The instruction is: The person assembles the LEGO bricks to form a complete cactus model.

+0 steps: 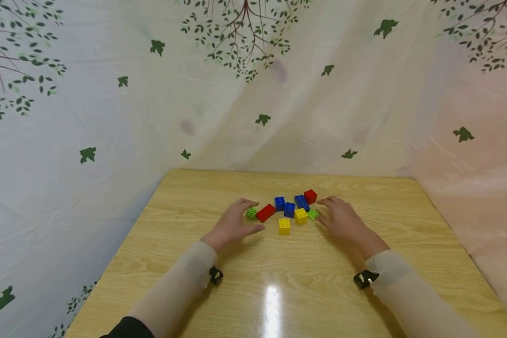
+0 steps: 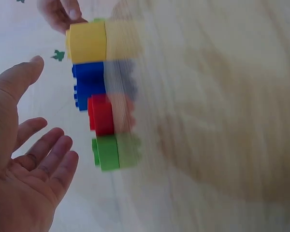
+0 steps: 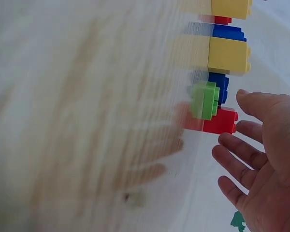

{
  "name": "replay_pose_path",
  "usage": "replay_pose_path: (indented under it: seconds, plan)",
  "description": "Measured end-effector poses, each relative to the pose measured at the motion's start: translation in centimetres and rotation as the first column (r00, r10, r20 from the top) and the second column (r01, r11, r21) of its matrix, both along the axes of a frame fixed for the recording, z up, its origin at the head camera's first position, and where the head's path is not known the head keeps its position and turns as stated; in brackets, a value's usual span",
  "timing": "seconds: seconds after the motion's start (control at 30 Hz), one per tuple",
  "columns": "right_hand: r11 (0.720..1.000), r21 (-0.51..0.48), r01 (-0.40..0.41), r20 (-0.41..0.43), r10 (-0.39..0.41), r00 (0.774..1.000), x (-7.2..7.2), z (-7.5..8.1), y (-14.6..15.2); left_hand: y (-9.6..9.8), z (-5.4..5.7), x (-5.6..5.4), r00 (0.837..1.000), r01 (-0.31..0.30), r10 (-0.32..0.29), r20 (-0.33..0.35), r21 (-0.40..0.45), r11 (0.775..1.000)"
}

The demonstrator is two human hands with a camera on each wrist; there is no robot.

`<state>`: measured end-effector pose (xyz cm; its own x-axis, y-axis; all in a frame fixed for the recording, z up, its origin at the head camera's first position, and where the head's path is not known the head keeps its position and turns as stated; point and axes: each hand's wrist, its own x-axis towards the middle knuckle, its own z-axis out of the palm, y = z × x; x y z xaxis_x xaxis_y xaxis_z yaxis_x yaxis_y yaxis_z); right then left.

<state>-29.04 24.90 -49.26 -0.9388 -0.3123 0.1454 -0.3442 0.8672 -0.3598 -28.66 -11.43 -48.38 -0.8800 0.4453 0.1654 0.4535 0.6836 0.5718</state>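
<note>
Toy building bricks lie in a loose cluster on the table. At the cluster's left end, my left hand point(image 1: 232, 224) is spread with thumb and fingers apart, beside a green brick point(image 1: 251, 213) and a long red brick point(image 1: 265, 213). Opposite it, my right hand point(image 1: 343, 219) has its fingers parted next to another green brick point(image 1: 313, 214) and a red brick point(image 1: 310, 196). Between the hands are a long blue brick point(image 1: 301, 202), two smaller blue bricks point(image 1: 289, 210) and two yellow bricks point(image 1: 284, 226). Both wrist views show loosely extended fingers gripping nothing.
The wooden table point(image 1: 253, 263) has its far edge just behind the bricks. A pale cloth point(image 1: 219, 117) printed with leaves and branches hangs around the table. Each wrist wears a small black device point(image 1: 365, 279).
</note>
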Motion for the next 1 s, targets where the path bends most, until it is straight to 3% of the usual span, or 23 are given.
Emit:
replay_pose_path:
  seconds: [0.23,0.5,0.8,1.0]
  plan:
    - [0.985,-0.156,0.074,0.141,-0.052,0.989,-1.0,0.2,-0.9,2.1,-0.6,0.6,0.994,0.029,-0.045,0.099,0.163,0.986]
    - [0.968,-0.227,0.102,0.199,-0.056,0.978,-1.8,0.3,-1.5,3.7,-1.5,0.8,0.976,0.043,-0.101,0.195,0.282,0.958]
    - [0.964,-0.244,0.105,0.22,-0.05,0.974,-2.8,0.2,-1.8,5.1,-2.1,0.8,0.957,-0.005,-0.079,0.279,0.289,0.957]
    - [0.963,-0.238,0.127,0.234,-0.071,0.97,-3.5,0.0,-2.1,5.7,-2.8,0.6,0.938,-0.042,-0.079,0.339,0.334,0.942]
